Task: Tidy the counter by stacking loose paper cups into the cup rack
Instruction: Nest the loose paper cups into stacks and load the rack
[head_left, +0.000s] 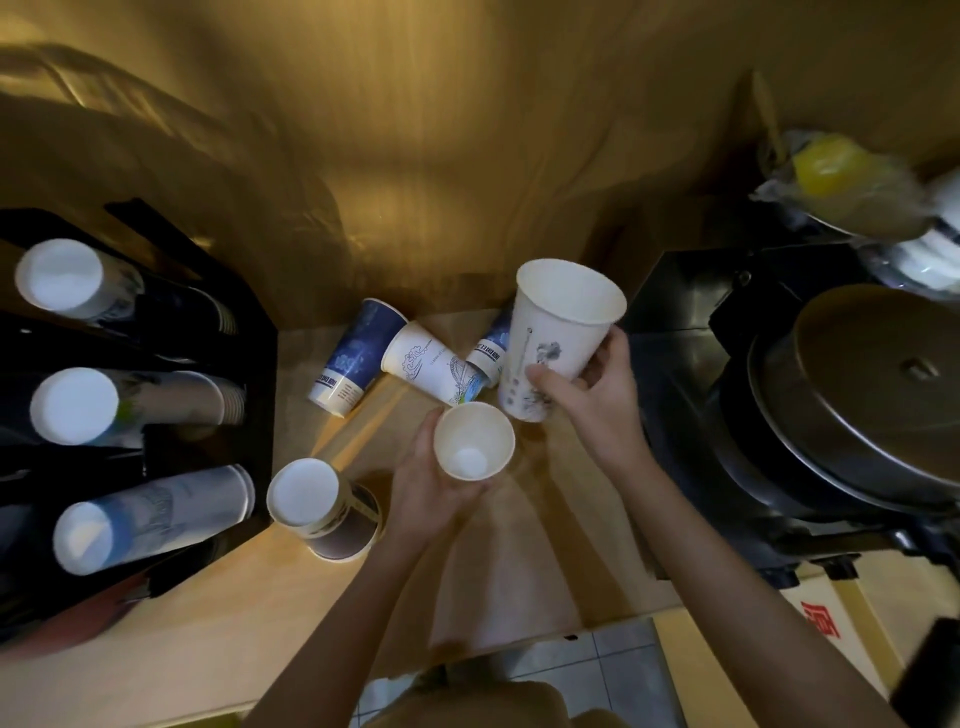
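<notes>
My left hand (423, 483) holds a small white paper cup (474, 441) upright, mouth toward me. My right hand (597, 384) grips a tall white printed cup (558, 332) just right of it, lifted off the wooden counter (208, 634). Behind them lie a blue cup (356, 356), a white printed cup (431, 366) and a partly hidden blue cup (491, 348), all on their sides. A short stack of upside-down cups (324, 506) stands on the counter at the left. The black cup rack (260, 353) at far left holds three rows of stacked cups (150, 512).
A black machine with a round metal lid (872, 395) fills the right side. Plastic-wrapped items, one yellow (836, 171), sit behind it. A wall rises at the back. The counter's front edge runs just below my forearms, with tiled floor (597, 670) beyond it.
</notes>
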